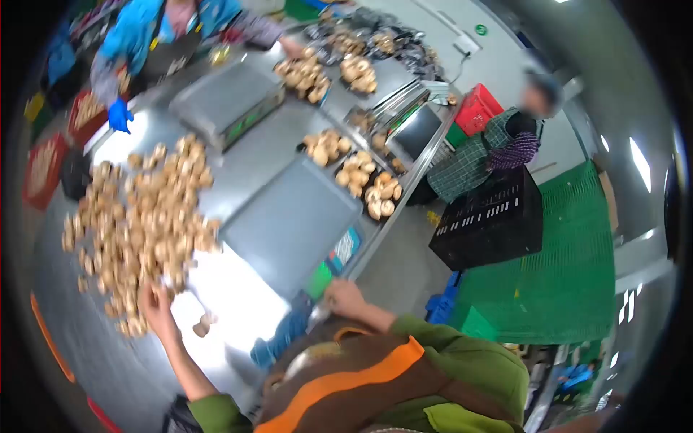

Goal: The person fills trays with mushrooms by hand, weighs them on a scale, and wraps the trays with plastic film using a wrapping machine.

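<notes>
My left hand (157, 307) reaches to the near edge of a large pile of brown mushrooms (148, 224) on the metal table. Its fingertips are among the mushrooms and too blurred to show a grip. A loose mushroom (204, 325) lies just right of that hand. My right hand (344, 298) is closed beside the near corner of a flat-topped scale (289, 224), by the table's edge. What it holds, if anything, is hidden. Past the scale, mushrooms fill dark trays (381, 196).
A second scale (227, 105) stands farther back, with a person in blue (155, 36) behind it. Another person in a checked apron (469, 159) is by a black crate (491, 220) at right. Crumpled blue material (281, 339) lies close to my body.
</notes>
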A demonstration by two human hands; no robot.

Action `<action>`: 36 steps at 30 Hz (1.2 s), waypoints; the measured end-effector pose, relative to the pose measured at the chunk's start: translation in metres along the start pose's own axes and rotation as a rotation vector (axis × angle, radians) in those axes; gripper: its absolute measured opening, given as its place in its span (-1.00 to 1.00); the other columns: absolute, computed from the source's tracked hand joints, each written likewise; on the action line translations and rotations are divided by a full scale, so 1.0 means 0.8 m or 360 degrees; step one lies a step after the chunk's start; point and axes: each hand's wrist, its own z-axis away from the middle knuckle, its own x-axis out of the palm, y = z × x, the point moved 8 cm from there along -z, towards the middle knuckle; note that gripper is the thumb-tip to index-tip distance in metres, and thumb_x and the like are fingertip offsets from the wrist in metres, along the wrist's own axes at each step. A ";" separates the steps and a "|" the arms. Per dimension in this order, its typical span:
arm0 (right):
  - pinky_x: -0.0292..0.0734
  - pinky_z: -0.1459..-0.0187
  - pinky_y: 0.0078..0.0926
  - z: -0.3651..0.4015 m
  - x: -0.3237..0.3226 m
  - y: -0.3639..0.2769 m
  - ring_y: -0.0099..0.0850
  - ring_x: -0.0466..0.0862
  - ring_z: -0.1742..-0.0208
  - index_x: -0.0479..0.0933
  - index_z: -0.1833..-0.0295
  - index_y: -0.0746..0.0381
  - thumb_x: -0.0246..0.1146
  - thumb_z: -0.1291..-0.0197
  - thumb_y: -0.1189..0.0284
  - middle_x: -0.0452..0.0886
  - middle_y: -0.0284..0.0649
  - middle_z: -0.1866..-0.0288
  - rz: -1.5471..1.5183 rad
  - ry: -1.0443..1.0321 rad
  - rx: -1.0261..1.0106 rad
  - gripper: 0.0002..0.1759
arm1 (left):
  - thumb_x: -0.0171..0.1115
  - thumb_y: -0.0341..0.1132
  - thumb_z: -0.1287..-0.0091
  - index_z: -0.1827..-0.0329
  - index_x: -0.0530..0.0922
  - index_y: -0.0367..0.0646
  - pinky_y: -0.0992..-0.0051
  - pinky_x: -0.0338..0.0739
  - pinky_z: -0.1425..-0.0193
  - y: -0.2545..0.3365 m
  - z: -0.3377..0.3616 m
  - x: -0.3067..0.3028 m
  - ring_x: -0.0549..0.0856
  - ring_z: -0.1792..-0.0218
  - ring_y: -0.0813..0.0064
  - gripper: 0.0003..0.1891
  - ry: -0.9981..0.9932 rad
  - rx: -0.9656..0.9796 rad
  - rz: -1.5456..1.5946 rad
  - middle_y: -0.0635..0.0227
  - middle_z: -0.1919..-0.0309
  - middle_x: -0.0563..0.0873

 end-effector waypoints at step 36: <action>0.50 0.19 -0.31 -0.037 0.151 -0.358 -0.23 0.64 0.27 0.52 0.20 0.27 0.17 -0.26 0.20 0.61 -0.10 0.34 -0.0786 -0.0557 -0.0227 -0.68 | 0.34 -0.46 -0.04 -0.08 0.46 -0.36 0.30 0.42 -0.13 -0.148 0.162 -0.100 0.54 -0.01 0.12 -0.51 -0.0214 0.0185 -0.0751 0.10 0.06 0.52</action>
